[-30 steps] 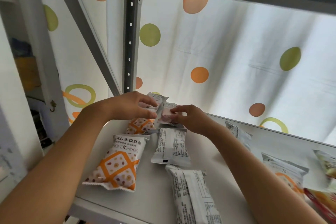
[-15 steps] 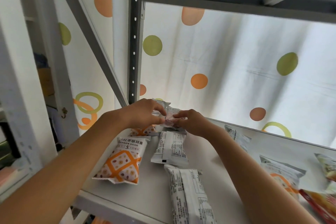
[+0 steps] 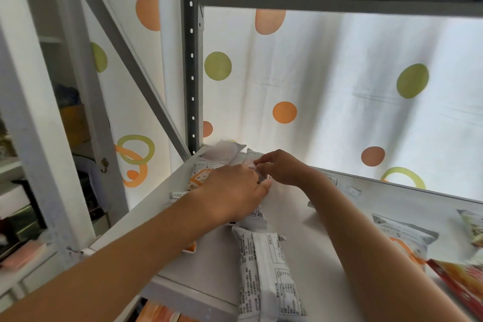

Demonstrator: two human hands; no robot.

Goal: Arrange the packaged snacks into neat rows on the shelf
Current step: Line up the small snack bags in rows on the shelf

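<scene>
Both hands pinch a snack packet; loose packets crowd the shelf.

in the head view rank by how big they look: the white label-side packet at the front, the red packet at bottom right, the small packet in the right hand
1. white label-side packet, though nearest the camera
2. red packet, cut off by the frame, so unsure
3. small packet pinched by the right hand

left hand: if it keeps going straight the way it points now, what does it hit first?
Probably the small pinkish packet that the right hand pinches; the left hand points up and right toward it, fingertips nearly there. Depth is unclear, so contact may already exist.
</scene>
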